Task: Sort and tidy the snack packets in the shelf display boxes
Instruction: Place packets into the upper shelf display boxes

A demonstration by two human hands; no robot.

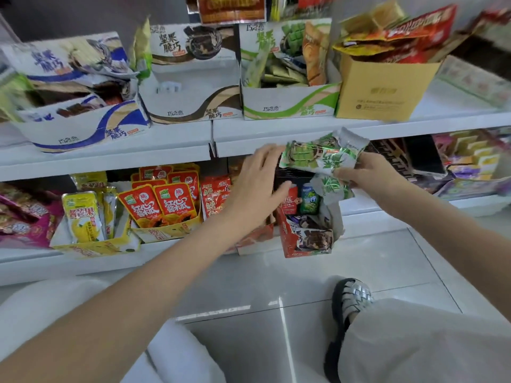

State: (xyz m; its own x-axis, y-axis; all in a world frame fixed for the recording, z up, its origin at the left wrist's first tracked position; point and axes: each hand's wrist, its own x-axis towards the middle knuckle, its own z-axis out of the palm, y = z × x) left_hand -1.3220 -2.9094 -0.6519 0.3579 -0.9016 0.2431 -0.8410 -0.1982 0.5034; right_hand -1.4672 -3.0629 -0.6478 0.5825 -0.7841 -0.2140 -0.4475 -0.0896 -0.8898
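Green, crinkly foil snack packets point(322, 158) sit pinched in the right hand point(367, 172) above the torn red display box point(307, 230); the left hand point(257, 186), fingers relaxed, holds nothing beside it.

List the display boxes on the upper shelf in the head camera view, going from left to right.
White cardboard display box with blue swirl → white cardboard display box with brown swirl → white cardboard display box with green swirl → plain yellow cardboard box holding red and yellow packets.
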